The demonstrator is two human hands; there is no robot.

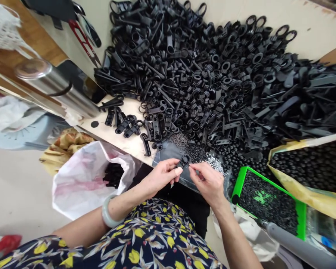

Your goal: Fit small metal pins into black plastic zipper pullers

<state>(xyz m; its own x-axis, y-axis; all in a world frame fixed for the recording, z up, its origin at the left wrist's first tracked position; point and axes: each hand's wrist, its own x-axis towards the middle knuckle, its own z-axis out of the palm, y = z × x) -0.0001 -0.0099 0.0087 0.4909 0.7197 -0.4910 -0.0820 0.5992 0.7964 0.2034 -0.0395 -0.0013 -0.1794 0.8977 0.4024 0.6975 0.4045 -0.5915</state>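
Note:
Between the thumb and fingers of my left hand (161,175) is a long black plastic part (184,161) with round openings. My right hand (209,182) is pinched close to the part's right end; whatever sits in its fingertips is too small to make out. Just beyond the hands, a grey cloth (165,154) carries heaps of small brown-grey pieces (179,140), little black pieces (195,152) and silvery pins (215,163). Several similar black parts (156,129) lie on the table to the far left of the hands.
A large pile of black plastic parts (196,78) covers the table. On the right are a green tray (242,175) of small black pieces and a yellow-edged bag (280,170). A steel flask (64,89), red-handled scissors (80,35) and a white sack (72,186) are leftward.

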